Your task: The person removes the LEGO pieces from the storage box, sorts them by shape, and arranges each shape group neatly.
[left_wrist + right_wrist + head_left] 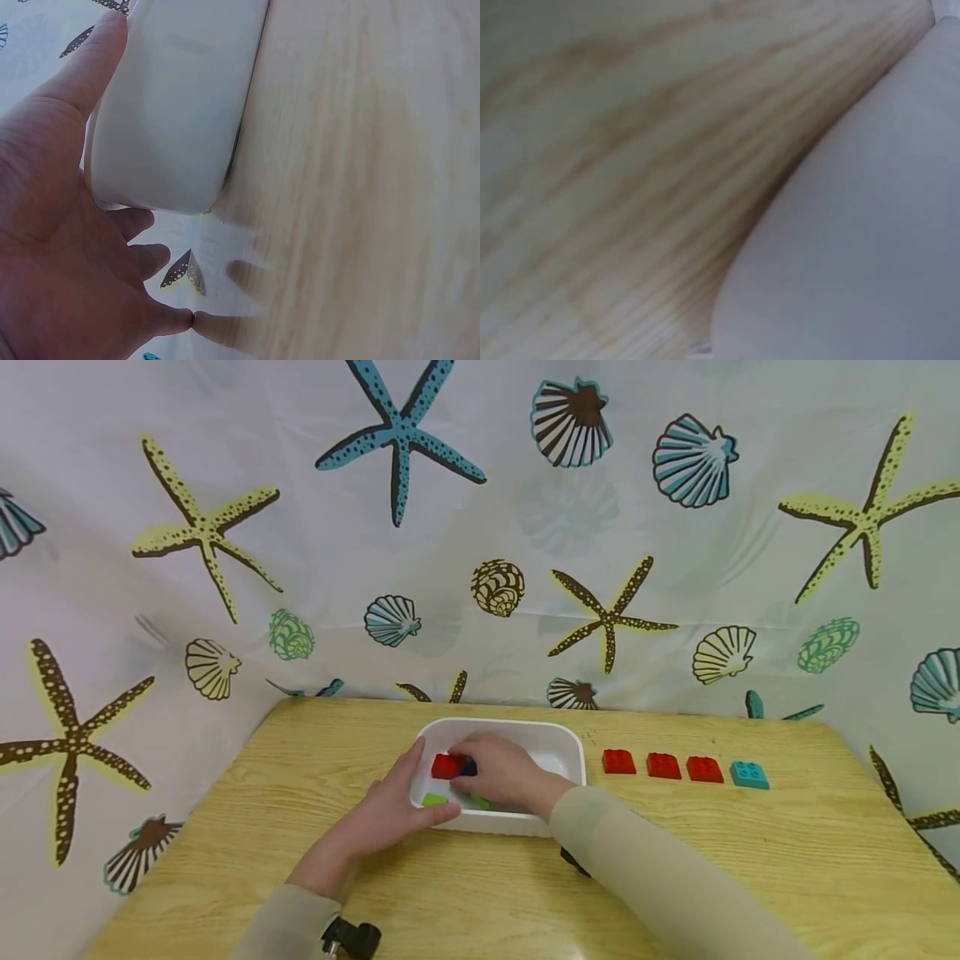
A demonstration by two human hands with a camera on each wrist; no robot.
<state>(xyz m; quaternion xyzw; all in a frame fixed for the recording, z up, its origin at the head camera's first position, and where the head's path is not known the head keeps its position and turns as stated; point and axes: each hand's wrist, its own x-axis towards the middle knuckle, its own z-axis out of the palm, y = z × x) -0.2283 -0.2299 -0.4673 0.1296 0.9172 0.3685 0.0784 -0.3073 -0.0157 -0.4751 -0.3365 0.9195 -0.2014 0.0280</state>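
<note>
White bin [495, 823] at the frame's centre; left hand [386, 814] braces its corner, fingers spread, not clasping; right hand [501, 770] pinches the dark blue brick [468, 767] inside. Best lift it straight up, clear of the red brick [445, 767] beside it.

The person's bare left hand [386, 810] spreads wide, index finger reaching forward, thumb stretched out to the right. The bare right hand [502, 768] angles leftward, back of the hand up, fingers bent and thumb opposed in a pinch. The beige-sleeved left forearm [288, 928] and beige-sleeved right forearm [652, 860] slant inward, the right showing longer.
</note>
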